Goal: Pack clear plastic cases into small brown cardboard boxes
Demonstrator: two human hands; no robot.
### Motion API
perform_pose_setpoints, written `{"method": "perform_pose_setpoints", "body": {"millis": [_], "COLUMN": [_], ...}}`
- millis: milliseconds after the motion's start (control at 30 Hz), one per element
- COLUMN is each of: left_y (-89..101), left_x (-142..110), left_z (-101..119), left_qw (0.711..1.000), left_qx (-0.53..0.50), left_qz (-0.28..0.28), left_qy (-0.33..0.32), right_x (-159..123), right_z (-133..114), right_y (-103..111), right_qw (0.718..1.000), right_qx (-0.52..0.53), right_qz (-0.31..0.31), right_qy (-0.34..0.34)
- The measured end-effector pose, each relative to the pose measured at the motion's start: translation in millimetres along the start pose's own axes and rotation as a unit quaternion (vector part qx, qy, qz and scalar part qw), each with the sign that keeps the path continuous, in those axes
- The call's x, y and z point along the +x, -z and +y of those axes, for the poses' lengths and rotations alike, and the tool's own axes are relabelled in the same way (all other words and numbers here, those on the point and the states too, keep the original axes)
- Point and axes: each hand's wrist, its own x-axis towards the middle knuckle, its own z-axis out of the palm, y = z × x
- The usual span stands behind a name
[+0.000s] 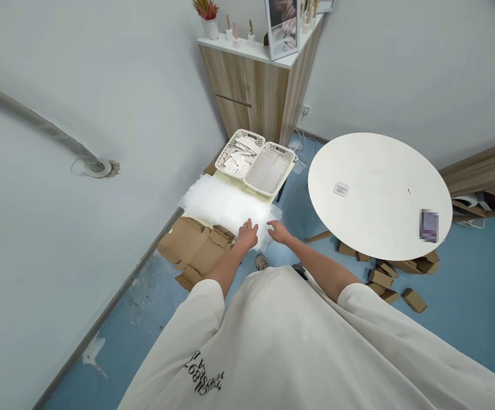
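My left hand [247,233] lies flat with fingers spread on the near edge of a white fluffy sheet of padding [224,203] that covers a low surface by the wall. My right hand [279,230] rests beside it on the same edge, fingers stretched out. Neither hand holds anything. Left of my left hand sits a pile of flat brown cardboard boxes [194,247]. Beyond the padding stand two white plastic baskets: the left basket [225,152] holds several small white packets, the right basket [273,188] holds clear bags.
A round white table [379,196] stands to the right with a small packet [341,189] and a dark phone-like item [429,225] on it. Small folded cardboard boxes [386,279] lie on the blue floor beneath it. A wooden cabinet [254,91] fills the corner.
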Motion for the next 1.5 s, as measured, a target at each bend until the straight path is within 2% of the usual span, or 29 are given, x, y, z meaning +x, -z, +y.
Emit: {"method": "perform_pose_setpoints", "body": {"millis": [167, 333, 433, 600, 767, 933, 1133, 1267, 1500], "left_y": [-8.1, -5.9, -1.3, 4.2, 4.0, 8.3, 13.6, 16.2, 17.2], "left_x": [4.7, 4.5, 0.3, -9.7, -22.1, -32.0, -19.4, -2.2, 32.5], "left_z": [-4.8, -7.8, -6.7, 3.0, 14.8, 22.2, 41.2, 74.1, 151.4], "left_qw": [1.000, 0.998, 0.995, 0.991, 0.981, 0.962, 0.958, 0.952, 0.945], "left_qx": [-0.004, -0.020, -0.023, -0.015, 0.006, 0.000, -0.024, -0.027, -0.009], "left_qz": [-0.004, 0.045, 0.078, 0.102, 0.114, 0.117, 0.138, 0.134, 0.103], "left_qy": [-0.015, -0.030, -0.054, -0.089, -0.159, -0.248, -0.252, -0.275, -0.310], "right_x": [8.0, 12.0, 17.3, 30.5, 37.0, 24.9, -11.6, -37.8, -72.6], "right_z": [-12.3, -14.9, -22.3, -40.5, -40.4, -18.6, 21.4, 57.6, 128.7], "right_y": [-6.7, -9.1, -8.2, -1.3, 6.1, 17.2, 45.7, 68.1, 113.7], "right_qw": [1.000, 0.998, 0.994, 0.974, 0.966, 0.971, 0.961, 0.947, 0.921], "right_qx": [0.002, 0.018, 0.073, 0.198, 0.218, 0.161, 0.145, 0.150, 0.170], "right_qz": [0.008, 0.021, 0.043, 0.097, 0.118, 0.155, 0.205, 0.248, 0.306], "right_qy": [-0.016, -0.048, -0.066, -0.045, -0.073, -0.088, -0.113, -0.136, -0.173]}}
